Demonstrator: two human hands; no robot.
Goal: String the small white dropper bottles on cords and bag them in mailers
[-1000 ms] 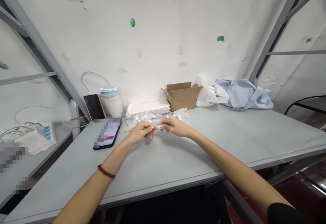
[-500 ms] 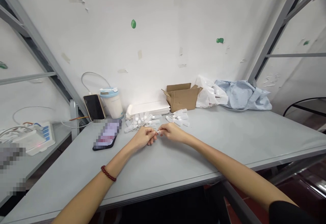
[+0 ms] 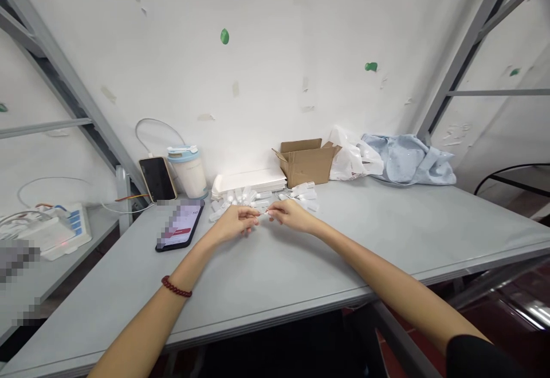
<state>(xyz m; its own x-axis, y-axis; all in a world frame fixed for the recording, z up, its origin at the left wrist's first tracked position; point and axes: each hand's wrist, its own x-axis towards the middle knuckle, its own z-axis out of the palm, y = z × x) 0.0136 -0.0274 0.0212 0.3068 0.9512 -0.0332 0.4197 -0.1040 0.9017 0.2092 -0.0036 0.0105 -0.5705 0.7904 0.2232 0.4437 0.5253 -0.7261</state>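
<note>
My left hand (image 3: 237, 221) and my right hand (image 3: 290, 216) face each other above the grey table (image 3: 275, 280), fingertips a short gap apart. Both are pinched closed. Between them is a tiny whitish piece (image 3: 265, 212), too small to name, with its right end in my right fingertips; the left end reaches my left fingers. Just behind my left hand lies a pile of small translucent white plastic pieces (image 3: 244, 196), partly hidden by the hand. A second heap of similar translucent pieces (image 3: 306, 195) is behind my right hand.
Behind the piles are flat white boxes or sheets (image 3: 251, 181), an open cardboard box (image 3: 311, 166), a white plastic bag (image 3: 354, 157) and light blue cloth (image 3: 408, 160). On the left are a phone (image 3: 183, 226), an upright phone (image 3: 157, 178) and a lidded cup (image 3: 189, 174).
My hands have drawn slightly apart and moved a little up in view, the left one shifting left. The small whitish piece now spans the gap between my fingertips.
</note>
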